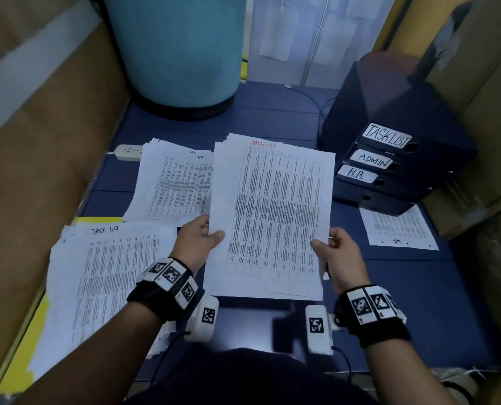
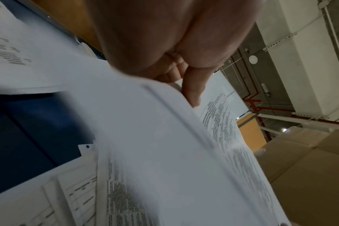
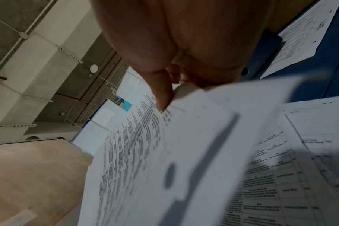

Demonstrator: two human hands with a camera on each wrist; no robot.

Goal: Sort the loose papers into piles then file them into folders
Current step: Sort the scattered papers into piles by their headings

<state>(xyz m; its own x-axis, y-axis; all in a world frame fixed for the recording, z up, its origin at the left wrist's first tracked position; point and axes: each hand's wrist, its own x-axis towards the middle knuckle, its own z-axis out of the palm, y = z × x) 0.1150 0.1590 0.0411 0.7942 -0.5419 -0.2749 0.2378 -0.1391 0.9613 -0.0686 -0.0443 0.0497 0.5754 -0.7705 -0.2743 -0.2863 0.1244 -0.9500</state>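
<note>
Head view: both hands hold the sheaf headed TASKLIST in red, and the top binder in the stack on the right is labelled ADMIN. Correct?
One error. The top binder in the head view is labelled TASKLIST; ADMIN is the second label down, H.R. the third. The rest stands: the left hand and the right hand both grip the sheaf headed TASKLIST in red.

Binders [image 1: 389,159] read TASKLIST, ADMIN, H.R.; held sheet [image 1: 269,217] seemingly TASKLIST.

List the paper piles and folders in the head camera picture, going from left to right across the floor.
Task list pile → HR pile → sheaf marked TASKLIST, held by the left hand and right hand → single sheet → stack of dark folders.
</note>
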